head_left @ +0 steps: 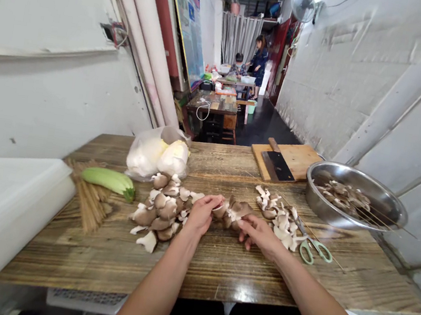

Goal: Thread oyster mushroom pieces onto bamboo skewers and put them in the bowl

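Note:
A cluster of grey-brown oyster mushrooms (237, 213) is held over the middle of the wooden table between both hands. My left hand (202, 212) pinches a mushroom cap at the cluster's left side. On the right, my right hand (258, 232) has its thumb and fingers closed about the cluster's base. To the left lies a pile of loose oyster mushrooms (164, 208). Another heap of mushroom pieces (282, 223) sits right of my right hand. Scissors with pale green handles (316, 247) rest against that heap, and a thin skewer lies alongside.
A steel basin (348, 219) with skewered mushrooms stands at the right. Behind are a cutting board (301, 160) and cleaver (279, 167). Leftward lie a bag of cabbage (145, 151), a green squash (107, 179), bundled skewers (91, 208) and a white container (4, 221). Two people are far back.

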{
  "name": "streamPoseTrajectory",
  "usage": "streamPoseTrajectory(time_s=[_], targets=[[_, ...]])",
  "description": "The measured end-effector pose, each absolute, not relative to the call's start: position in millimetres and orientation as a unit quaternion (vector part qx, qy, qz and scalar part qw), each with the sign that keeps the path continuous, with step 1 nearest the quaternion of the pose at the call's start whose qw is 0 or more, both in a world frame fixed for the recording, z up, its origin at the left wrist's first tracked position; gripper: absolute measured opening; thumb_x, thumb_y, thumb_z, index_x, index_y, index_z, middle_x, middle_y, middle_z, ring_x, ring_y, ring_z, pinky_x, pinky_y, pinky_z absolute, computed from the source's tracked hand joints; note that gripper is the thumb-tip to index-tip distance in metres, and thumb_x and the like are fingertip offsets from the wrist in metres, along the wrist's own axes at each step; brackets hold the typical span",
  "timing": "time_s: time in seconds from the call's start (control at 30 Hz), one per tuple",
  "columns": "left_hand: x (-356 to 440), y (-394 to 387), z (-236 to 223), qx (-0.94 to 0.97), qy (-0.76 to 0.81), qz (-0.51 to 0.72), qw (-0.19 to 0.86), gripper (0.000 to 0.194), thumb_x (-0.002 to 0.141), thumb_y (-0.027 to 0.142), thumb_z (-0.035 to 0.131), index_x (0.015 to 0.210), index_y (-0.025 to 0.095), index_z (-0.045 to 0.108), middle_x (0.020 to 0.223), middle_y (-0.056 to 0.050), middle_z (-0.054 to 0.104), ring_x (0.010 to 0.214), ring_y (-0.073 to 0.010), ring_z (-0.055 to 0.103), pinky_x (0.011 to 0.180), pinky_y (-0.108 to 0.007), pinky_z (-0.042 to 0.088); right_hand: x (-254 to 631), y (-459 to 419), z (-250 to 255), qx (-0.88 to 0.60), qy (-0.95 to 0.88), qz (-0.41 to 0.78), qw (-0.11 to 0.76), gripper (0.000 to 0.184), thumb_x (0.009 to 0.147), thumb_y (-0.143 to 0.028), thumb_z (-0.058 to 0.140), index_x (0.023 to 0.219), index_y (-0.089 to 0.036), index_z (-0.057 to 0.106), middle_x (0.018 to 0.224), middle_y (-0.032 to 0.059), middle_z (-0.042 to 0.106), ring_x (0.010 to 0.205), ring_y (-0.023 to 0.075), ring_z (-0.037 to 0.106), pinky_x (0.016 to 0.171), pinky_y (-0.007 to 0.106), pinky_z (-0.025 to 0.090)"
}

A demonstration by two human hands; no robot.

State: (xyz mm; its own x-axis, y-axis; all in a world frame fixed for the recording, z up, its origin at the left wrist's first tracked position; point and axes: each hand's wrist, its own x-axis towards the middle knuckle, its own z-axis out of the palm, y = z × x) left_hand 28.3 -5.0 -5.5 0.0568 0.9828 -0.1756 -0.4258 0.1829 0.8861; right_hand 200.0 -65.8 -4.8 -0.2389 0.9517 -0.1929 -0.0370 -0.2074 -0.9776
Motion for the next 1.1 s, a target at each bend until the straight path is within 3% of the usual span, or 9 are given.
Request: streamPoseTrajectory(time_s=[0.17, 0.33, 0.4, 0.5, 0.6, 0.8, 0.93, 1.1], targets=[[37.2, -12.0, -2.7, 0.364, 0.397, 0.524, 0.66, 0.024, 0.052, 0.034, 0.079, 0.062, 0.014, 0.069, 0.065, -0.002, 0.064, 0.063, -0.0101, 0.052, 0.067, -0.024, 0.038, 200.0, -60.6, -5.2, -0.489, -0.465, 0.619, 0.403, 0.037, 0.068, -0.048, 0.067, 0.07, -0.013, 0.059, 0.048, -0.0036, 0.053, 0.037, 0.0051, 0.044, 0.029, 0.014, 0.029], [38.3, -13.6, -0.5, 0.37, 0.386, 0.54, 0.651, 0.024, 0.052, 0.033, 0.079, 0.058, 0.014, 0.066, 0.062, -0.001, 0.062, 0.062, -0.0092, 0.051, 0.065, -0.023, 0.038, 199.8, -60.5, -3.6, -0.522, -0.445, 0.602, 0.409, 0.038, 0.066, -0.047, 0.068, 0.056, -0.016, 0.049, 0.032, -0.0088, 0.039, 0.027, 0.003, 0.032, 0.028, 0.015, 0.015], [36.7, -12.2, -1.3, 0.355, 0.386, 0.546, 0.654, 0.024, 0.052, 0.032, 0.079, 0.058, 0.013, 0.066, 0.061, -0.001, 0.062, 0.061, -0.0087, 0.051, 0.063, -0.022, 0.038, 200.3, -61.9, -2.4, -0.513, -0.443, 0.615, 0.402, 0.037, 0.067, -0.049, 0.066, 0.06, -0.016, 0.051, 0.032, -0.0093, 0.039, 0.026, 0.0034, 0.032, 0.028, 0.015, 0.016], [30.0, -6.2, -3.4, 0.297, 0.386, 0.569, 0.663, 0.024, 0.053, 0.03, 0.079, 0.061, 0.013, 0.065, 0.06, 0.001, 0.059, 0.058, -0.0068, 0.05, 0.059, -0.019, 0.038, 202.1, -65.2, -2.7, -0.473, -0.48, 0.646, 0.358, 0.037, 0.071, -0.05, 0.062, 0.068, -0.014, 0.057, 0.043, -0.0059, 0.051, 0.028, 0.0036, 0.036, 0.027, 0.015, 0.021], [20.6, 0.7, -2.4, 0.243, 0.384, 0.596, 0.662, 0.023, 0.056, 0.028, 0.078, 0.065, 0.013, 0.064, 0.061, 0.003, 0.057, 0.057, -0.0052, 0.049, 0.057, -0.017, 0.039, 202.7, -68.9, -6.0, -0.465, -0.511, 0.637, 0.342, 0.035, 0.071, -0.048, 0.063, 0.072, -0.013, 0.061, 0.051, -0.0053, 0.054, 0.029, 0.0014, 0.034, 0.027, 0.014, 0.018], [31.2, -14.2, 11.1, 0.135, 0.374, 0.611, 0.685, 0.035, 0.069, 0.048, 0.065, 0.089, 0.02, 0.062, 0.095, -0.005, 0.061, 0.079, -0.0118, 0.057, 0.063, -0.022, 0.045, 191.9, -70.7, -2.6, -0.464, -0.417, 0.602, 0.498, 0.036, 0.071, -0.049, 0.063, 0.08, -0.015, 0.059, 0.047, -0.0099, 0.041, 0.03, 0.0002, 0.025, 0.03, 0.015, 0.012], [63.0, -34.6, 12.1, 0.178, 0.338, 0.534, 0.754, 0.029, 0.064, 0.033, 0.074, 0.085, 0.016, 0.062, 0.089, -0.005, 0.062, 0.076, -0.0112, 0.057, 0.063, -0.021, 0.044, 175.6, -67.0, 3.4, -0.45, -0.342, 0.608, 0.558, 0.036, 0.066, -0.049, 0.066, 0.078, -0.016, 0.055, 0.047, -0.0105, 0.04, 0.029, 0.0002, 0.023, 0.029, 0.016, 0.011], [84.0, -33.9, 4.3, 0.2, 0.322, 0.586, 0.717, 0.029, 0.057, 0.026, 0.078, 0.078, 0.014, 0.061, 0.073, -0.001, 0.062, 0.063, -0.0067, 0.055, 0.058, -0.017, 0.04, 152.2, -63.3, -7.5, -0.441, -0.325, 0.591, 0.592, 0.035, 0.067, -0.05, 0.064, 0.066, -0.018, 0.05, 0.041, -0.0117, 0.034, 0.027, 0.0008, 0.021, 0.028, 0.016, 0.013]])
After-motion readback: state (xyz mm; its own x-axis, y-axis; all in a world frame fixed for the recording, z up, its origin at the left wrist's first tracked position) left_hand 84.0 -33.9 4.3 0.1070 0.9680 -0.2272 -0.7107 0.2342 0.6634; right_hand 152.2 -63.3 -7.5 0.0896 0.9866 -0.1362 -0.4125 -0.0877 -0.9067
